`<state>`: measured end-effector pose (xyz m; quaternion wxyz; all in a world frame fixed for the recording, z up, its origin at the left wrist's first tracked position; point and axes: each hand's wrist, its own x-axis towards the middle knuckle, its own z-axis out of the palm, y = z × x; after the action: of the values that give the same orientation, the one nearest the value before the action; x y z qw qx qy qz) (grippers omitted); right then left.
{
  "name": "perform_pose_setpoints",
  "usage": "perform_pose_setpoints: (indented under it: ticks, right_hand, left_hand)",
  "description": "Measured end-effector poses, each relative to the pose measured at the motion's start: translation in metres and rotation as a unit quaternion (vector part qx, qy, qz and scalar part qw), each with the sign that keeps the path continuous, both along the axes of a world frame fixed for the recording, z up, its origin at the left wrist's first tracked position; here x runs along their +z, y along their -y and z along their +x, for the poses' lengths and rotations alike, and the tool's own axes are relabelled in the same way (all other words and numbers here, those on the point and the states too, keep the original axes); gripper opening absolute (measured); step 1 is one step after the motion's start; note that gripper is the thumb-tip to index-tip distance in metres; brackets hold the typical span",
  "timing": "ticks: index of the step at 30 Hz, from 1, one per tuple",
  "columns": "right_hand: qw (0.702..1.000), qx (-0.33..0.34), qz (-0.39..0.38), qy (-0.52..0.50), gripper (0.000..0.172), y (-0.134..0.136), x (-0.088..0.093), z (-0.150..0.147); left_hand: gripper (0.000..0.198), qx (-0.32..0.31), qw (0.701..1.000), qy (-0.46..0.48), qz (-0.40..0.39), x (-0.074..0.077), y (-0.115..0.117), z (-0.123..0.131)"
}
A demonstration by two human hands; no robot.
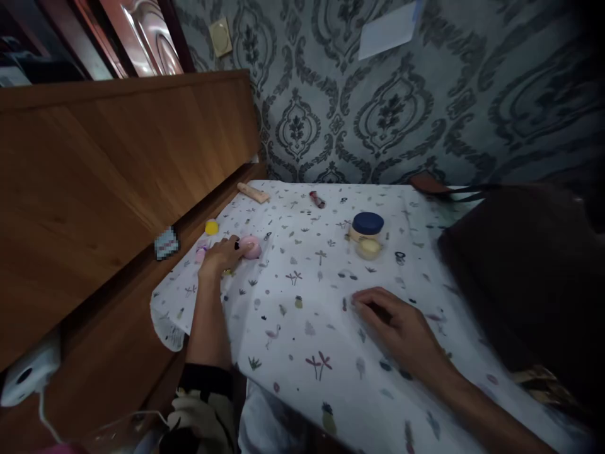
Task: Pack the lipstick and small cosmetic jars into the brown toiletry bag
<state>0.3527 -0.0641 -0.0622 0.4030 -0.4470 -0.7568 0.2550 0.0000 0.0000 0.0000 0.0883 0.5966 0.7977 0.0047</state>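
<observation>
On the left of the printed white cloth, my left hand [222,255] has its thumb and fingers against the near side of a pink rounded container [251,247]. Just beyond that wrist lies a small pink-and-purple item [201,252], partly hidden by the hand. A yellow round piece [212,227] sits close by, near the cloth's edge. My right hand [401,328] rests on the cloth at right, fingers curled and tips against the thumb, with nothing visible in them. Farther back stand a jar with a dark blue lid [367,224] and a small pale yellow pot [368,248].
A beige tube [253,192] and a small dark red-and-grey item [317,200] lie toward the back. The large dark bag [524,265] takes up the right side. A wooden panel [127,176] borders the left, and the patterned wall [326,101] rises behind.
</observation>
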Motion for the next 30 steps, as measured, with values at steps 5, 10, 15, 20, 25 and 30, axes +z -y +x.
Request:
perform_pose_setpoints:
  ticks: [5,10,15,20,25,30]
  right_hand:
    - [1.000,0.004,0.010,0.015,0.024,0.001,0.000,-0.001]
    - [1.000,0.011,0.007,0.009,0.024,0.001,-0.001,0.000]
    - [1.000,0.012,0.003,0.022,0.023,0.000,0.001,0.001]
    - [1.000,0.009,-0.016,0.023,0.024,0.002,0.001,0.001]
    - [1.000,0.008,-0.019,0.019,0.024,0.002,-0.003,0.002]
    - [0.999,0.018,-0.021,0.023,0.023,0.002,-0.001,0.004]
  left_hand:
    - [0.059,-0.022,0.999,0.010,0.029,-0.009,-0.007,0.015]
    - [0.053,-0.022,0.995,0.016,0.101,-0.024,-0.017,0.049]
    - [0.050,-0.125,0.973,0.108,0.160,-0.039,-0.023,0.076]
    - [0.046,-0.183,0.939,0.230,0.177,-0.046,-0.029,0.080]
    - [0.039,-0.140,0.967,0.147,0.152,-0.035,-0.021,0.078]
    - [0.050,-0.182,0.978,0.071,0.076,-0.021,-0.006,0.084]
